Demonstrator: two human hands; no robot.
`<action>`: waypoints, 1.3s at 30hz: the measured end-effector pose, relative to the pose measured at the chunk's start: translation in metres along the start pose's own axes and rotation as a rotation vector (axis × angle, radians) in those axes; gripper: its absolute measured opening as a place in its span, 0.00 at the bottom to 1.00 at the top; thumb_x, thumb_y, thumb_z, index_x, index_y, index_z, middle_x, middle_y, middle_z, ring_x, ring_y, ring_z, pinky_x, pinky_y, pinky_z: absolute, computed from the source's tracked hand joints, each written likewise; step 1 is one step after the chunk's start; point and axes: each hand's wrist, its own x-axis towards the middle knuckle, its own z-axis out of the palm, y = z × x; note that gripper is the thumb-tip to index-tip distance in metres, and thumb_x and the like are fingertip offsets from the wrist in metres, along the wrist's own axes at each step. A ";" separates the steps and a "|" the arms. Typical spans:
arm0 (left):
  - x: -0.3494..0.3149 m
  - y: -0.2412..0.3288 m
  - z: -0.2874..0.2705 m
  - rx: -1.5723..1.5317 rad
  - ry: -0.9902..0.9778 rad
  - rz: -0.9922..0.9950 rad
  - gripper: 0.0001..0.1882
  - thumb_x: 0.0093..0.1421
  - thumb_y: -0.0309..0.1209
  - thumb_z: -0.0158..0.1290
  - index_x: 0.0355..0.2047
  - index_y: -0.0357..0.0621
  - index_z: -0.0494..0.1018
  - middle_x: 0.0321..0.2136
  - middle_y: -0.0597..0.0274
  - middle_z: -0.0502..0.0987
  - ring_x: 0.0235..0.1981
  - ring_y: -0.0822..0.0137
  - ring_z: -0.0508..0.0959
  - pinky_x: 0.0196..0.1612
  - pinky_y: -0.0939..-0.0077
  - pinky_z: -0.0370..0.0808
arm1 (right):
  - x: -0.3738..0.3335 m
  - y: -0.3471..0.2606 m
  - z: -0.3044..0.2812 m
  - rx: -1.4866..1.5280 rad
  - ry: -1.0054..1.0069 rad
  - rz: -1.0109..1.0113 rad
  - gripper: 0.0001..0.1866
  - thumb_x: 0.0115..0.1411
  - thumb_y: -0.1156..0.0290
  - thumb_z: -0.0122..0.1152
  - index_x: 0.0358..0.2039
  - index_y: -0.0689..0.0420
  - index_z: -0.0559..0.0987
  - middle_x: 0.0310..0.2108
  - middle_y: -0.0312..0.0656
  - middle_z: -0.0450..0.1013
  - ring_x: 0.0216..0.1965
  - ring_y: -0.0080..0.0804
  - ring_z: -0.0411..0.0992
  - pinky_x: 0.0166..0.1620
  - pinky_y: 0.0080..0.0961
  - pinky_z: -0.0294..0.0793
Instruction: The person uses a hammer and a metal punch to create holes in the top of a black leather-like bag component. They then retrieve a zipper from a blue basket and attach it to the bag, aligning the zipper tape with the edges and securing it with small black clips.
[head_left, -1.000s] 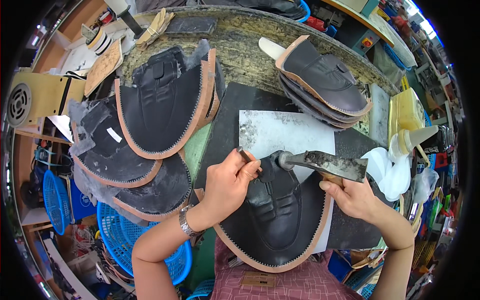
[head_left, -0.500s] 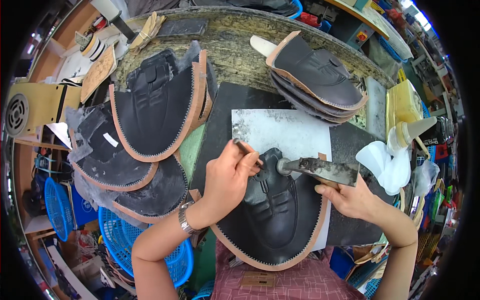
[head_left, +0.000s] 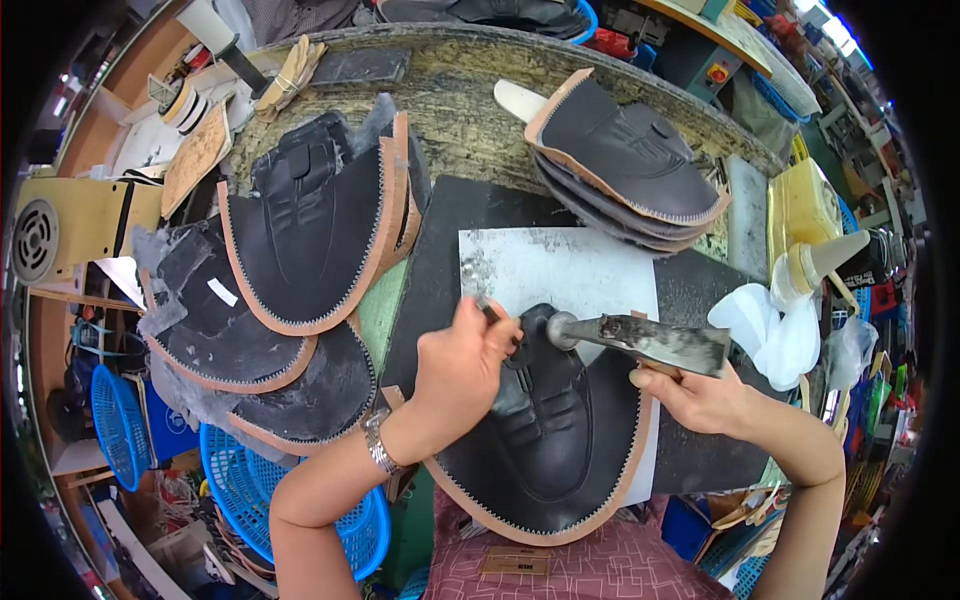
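- Scuffed workbench [head_left: 460, 110] stretches away beyond both your hands, with a dark board [head_left: 705, 300] nearer you and a white sheet [head_left: 560, 262] on it.
- Your left hand [head_left: 458, 358] is closed around a dark rod [head_left: 488, 309], its upper end poking out between thumb and finger; the lower tip is hard to make out behind your grip.
- Your right hand [head_left: 705, 398] is wrapped round the handle of a hammer [head_left: 668, 343], whose round face points toward your left hand, a little to the right of your thumb; how high it hangs, you can't tell from this angle.
- One black upper [head_left: 545, 455], edged in tan with zigzag stitching, lies below and between your hands, partly over the sheet.
- For a clean strike, I'd stand the rod square to the leather and check its tip against the strap before swinging.
- Best let the hammer fall flat on the rod's end, from the wrist; a glancing blow could catch your left thumb or skid the tip.
- A flat, fold-free layer under the tip should help too.
- More uppers [head_left: 310, 225] lie piled left of your left hand, apart from the working spot.
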 end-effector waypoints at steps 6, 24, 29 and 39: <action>0.004 0.001 -0.003 -0.155 -0.097 -0.123 0.07 0.62 0.27 0.47 0.30 0.34 0.68 0.23 0.58 0.79 0.24 0.71 0.79 0.27 0.80 0.75 | -0.002 -0.005 -0.012 -0.105 -0.125 0.168 0.16 0.59 0.58 0.53 0.39 0.57 0.78 0.21 0.48 0.72 0.22 0.45 0.71 0.29 0.35 0.70; 0.011 -0.019 -0.086 0.672 0.027 0.173 0.05 0.44 0.21 0.55 0.20 0.36 0.69 0.32 0.54 0.76 0.37 0.56 0.76 0.38 0.67 0.74 | 0.013 -0.011 0.014 -0.303 -0.222 -0.100 0.14 0.43 0.74 0.63 0.33 0.53 0.73 0.27 0.38 0.70 0.26 0.41 0.72 0.27 0.36 0.71; -0.026 -0.066 -0.132 0.975 -0.001 0.063 0.07 0.41 0.19 0.52 0.23 0.39 0.68 0.28 0.56 0.72 0.31 0.57 0.74 0.31 0.65 0.73 | 0.044 -0.018 -0.033 -0.139 0.205 -0.228 0.10 0.45 0.75 0.62 0.30 0.56 0.74 0.24 0.35 0.68 0.26 0.28 0.70 0.27 0.25 0.67; -0.050 0.104 -0.053 -0.025 -0.511 0.478 0.06 0.46 0.27 0.54 0.23 0.42 0.68 0.26 0.60 0.69 0.29 0.63 0.74 0.27 0.77 0.74 | 0.105 0.130 -0.125 -0.385 0.371 0.221 0.12 0.48 0.71 0.65 0.30 0.63 0.74 0.29 0.37 0.69 0.29 0.24 0.66 0.35 0.21 0.65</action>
